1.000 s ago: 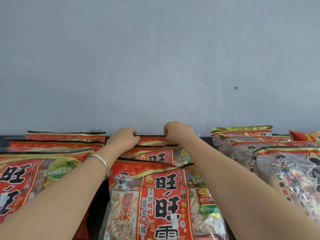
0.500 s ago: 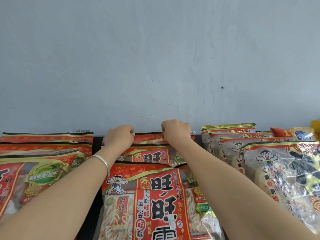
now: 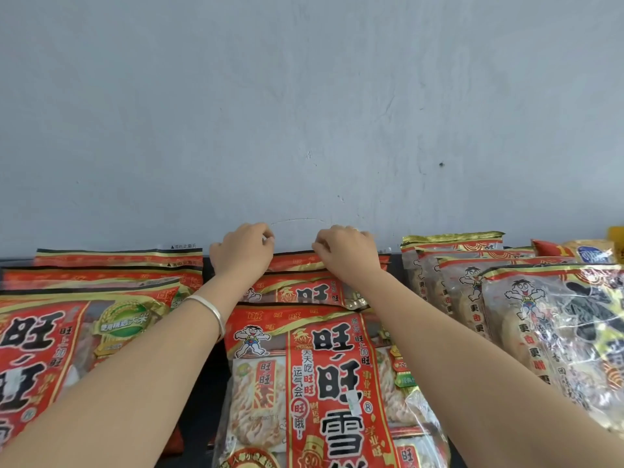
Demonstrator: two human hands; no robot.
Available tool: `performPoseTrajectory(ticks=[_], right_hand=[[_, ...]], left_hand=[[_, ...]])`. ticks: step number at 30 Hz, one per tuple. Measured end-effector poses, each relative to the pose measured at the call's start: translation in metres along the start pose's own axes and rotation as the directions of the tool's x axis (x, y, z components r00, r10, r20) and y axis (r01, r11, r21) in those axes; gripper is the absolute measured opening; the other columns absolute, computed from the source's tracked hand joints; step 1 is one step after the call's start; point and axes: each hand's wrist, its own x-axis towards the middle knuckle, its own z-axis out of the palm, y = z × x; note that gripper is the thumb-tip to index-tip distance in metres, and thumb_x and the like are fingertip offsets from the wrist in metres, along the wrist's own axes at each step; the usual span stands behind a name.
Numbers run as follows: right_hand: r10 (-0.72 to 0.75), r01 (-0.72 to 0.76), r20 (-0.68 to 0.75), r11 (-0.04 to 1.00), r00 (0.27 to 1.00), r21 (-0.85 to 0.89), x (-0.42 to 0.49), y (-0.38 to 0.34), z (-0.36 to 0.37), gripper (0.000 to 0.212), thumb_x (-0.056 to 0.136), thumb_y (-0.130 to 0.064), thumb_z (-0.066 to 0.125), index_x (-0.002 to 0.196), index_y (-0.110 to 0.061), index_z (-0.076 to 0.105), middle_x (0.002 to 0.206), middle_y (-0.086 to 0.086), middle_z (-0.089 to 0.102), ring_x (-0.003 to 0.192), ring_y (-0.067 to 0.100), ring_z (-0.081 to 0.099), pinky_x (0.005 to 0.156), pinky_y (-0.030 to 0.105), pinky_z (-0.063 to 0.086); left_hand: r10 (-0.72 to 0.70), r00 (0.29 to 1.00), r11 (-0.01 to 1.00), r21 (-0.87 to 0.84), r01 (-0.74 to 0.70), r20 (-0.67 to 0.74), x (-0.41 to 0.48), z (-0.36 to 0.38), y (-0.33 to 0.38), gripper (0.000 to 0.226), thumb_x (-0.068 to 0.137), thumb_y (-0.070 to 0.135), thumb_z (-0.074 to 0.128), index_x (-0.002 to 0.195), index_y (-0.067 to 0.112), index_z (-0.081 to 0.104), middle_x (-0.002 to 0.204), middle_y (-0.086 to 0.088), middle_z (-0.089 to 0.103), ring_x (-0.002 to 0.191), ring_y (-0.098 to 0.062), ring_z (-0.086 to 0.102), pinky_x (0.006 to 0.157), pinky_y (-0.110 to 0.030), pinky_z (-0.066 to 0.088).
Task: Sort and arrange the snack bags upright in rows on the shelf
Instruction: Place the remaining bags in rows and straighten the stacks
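Observation:
Red snack bags stand upright in three rows. In the middle row the rearmost bag (image 3: pixel 294 262) leans near the wall, its top edge pinched by both hands. My left hand (image 3: pixel 241 249), with a silver bangle on the wrist, grips its left top corner. My right hand (image 3: pixel 344 249) grips its right top corner. In front of it stand a second bag (image 3: pixel 304 292) and a large front bag (image 3: pixel 314 383) with a cartoon boy. The lower part of the rearmost bag is hidden.
A left row of red bags (image 3: pixel 67 332) and a right row of clear-fronted bags (image 3: pixel 540 325) flank the middle row. An orange bag (image 3: pixel 580 253) lies at the far right. A grey wall (image 3: pixel 304 113) rises directly behind. Dark shelf gaps (image 3: pixel 199 400) separate rows.
Both hands have lifted slightly at the rearmost bag's top edge and moved a little apart. The view has shifted, so the rows sit differently in frame.

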Motion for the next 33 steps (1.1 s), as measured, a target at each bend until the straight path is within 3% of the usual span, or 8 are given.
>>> performPoseTrajectory(ticks=[6, 9, 13, 17, 19, 22, 24, 33], right_hand=[[-0.055, 0.017, 0.341, 0.993, 0.939, 0.116, -0.015, -0.013, -0.008, 0.042, 0.09, -0.064, 0.041, 0.08, -0.028, 0.06, 0.065, -0.013, 0.052, 0.067, 0.013, 0.052, 0.07, 0.034, 0.042], [-0.051, 0.019, 0.35, 0.995, 0.935, 0.093, -0.021, -0.013, -0.013, 0.045, 0.088, -0.067, 0.042, 0.096, -0.03, 0.068, 0.078, -0.014, 0.06, 0.077, 0.013, 0.057, 0.077, 0.037, 0.046], [0.059, -0.045, 0.288, 0.997, 0.956, -0.055, -0.026, -0.015, -0.012, 0.027, 0.097, -0.032, 0.043, 0.087, -0.024, 0.067, 0.08, -0.005, 0.066, 0.077, 0.019, 0.06, 0.095, 0.045, 0.038], [0.167, -0.144, 0.239, 0.983, 0.957, -0.114, -0.031, -0.022, -0.008, 0.019, 0.092, -0.015, 0.048, 0.081, -0.021, 0.063, 0.074, -0.005, 0.063, 0.073, 0.02, 0.06, 0.103, 0.053, 0.026], [0.168, -0.151, 0.212, 0.984, 0.963, -0.091, -0.036, -0.022, -0.004, 0.019, 0.091, -0.012, 0.049, 0.08, -0.022, 0.06, 0.073, -0.005, 0.062, 0.075, 0.021, 0.06, 0.104, 0.052, 0.025], [0.165, -0.155, 0.122, 0.984, 0.979, -0.083, -0.04, -0.018, -0.002, 0.02, 0.091, -0.01, 0.049, 0.087, -0.024, 0.063, 0.076, -0.003, 0.064, 0.081, 0.021, 0.062, 0.107, 0.05, 0.027], [0.189, -0.183, 0.072, 0.979, 0.979, -0.087, -0.04, -0.013, -0.005, 0.021, 0.091, -0.009, 0.048, 0.089, -0.024, 0.062, 0.076, -0.002, 0.065, 0.081, 0.022, 0.061, 0.102, 0.048, 0.029], [0.183, -0.185, 0.203, 0.983, 0.962, -0.009, -0.041, 0.001, -0.007, 0.027, 0.096, -0.016, 0.044, 0.11, -0.028, 0.064, 0.098, 0.0, 0.068, 0.096, 0.025, 0.059, 0.091, 0.046, 0.028]], left_hand=[[0.008, 1.0, 1.0, -0.01, -0.008, 0.013, -0.019, -0.018, -0.015, 0.019, 0.096, 0.032, 0.044, 0.102, 0.027, 0.062, 0.107, 0.006, 0.061, 0.084, -0.014, 0.054, 0.057, -0.025, 0.036], [-0.058, 0.994, 0.978, -0.196, 0.076, 0.095, -0.03, -0.015, -0.025, 0.021, 0.095, 0.032, 0.048, 0.109, 0.022, 0.061, 0.115, -0.002, 0.059, 0.09, -0.015, 0.053, 0.068, -0.029, 0.042], [-0.257, 0.959, 0.747, -0.605, 0.277, 0.123, -0.057, 0.0, -0.025, 0.042, 0.092, 0.03, 0.055, 0.131, 0.019, 0.045, 0.137, -0.011, 0.041, 0.109, -0.019, 0.047, 0.081, -0.028, 0.04], [-0.396, 0.888, 0.496, -0.76, 0.421, 0.234, -0.082, 0.011, -0.025, 0.071, 0.09, 0.042, 0.056, 0.148, 0.026, 0.019, 0.152, -0.007, 0.026, 0.131, -0.027, 0.038, 0.1, -0.04, 0.039], [-0.402, 0.861, 0.379, -0.799, 0.466, 0.311, -0.088, 0.012, -0.027, 0.079, 0.089, 0.044, 0.058, 0.15, 0.03, 0.01, 0.152, -0.005, 0.027, 0.127, -0.027, 0.044, 0.085, -0.037, 0.049], [-0.382, 0.86, 0.404, -0.776, 0.484, 0.337, -0.091, 0.013, -0.024, 0.076, 0.089, 0.043, 0.058, 0.149, 0.027, 0.014, 0.12, 0.01, 0.05, 0.093, -0.009, 0.061, 0.059, -0.019, 0.049], [-0.366, 0.866, 0.407, -0.779, 0.478, 0.34, -0.089, 0.015, -0.019, 0.07, 0.09, 0.04, 0.058, 0.147, 0.028, 0.02, 0.095, 0.016, 0.052, 0.072, -0.005, 0.062, 0.046, -0.018, 0.048], [-0.296, 0.849, 0.406, -0.747, 0.526, 0.437, -0.09, 0.018, -0.01, 0.077, 0.092, 0.037, 0.057, 0.148, 0.037, 0.004, 0.112, -0.003, 0.057, 0.091, -0.025, 0.067, 0.076, -0.043, 0.057]])
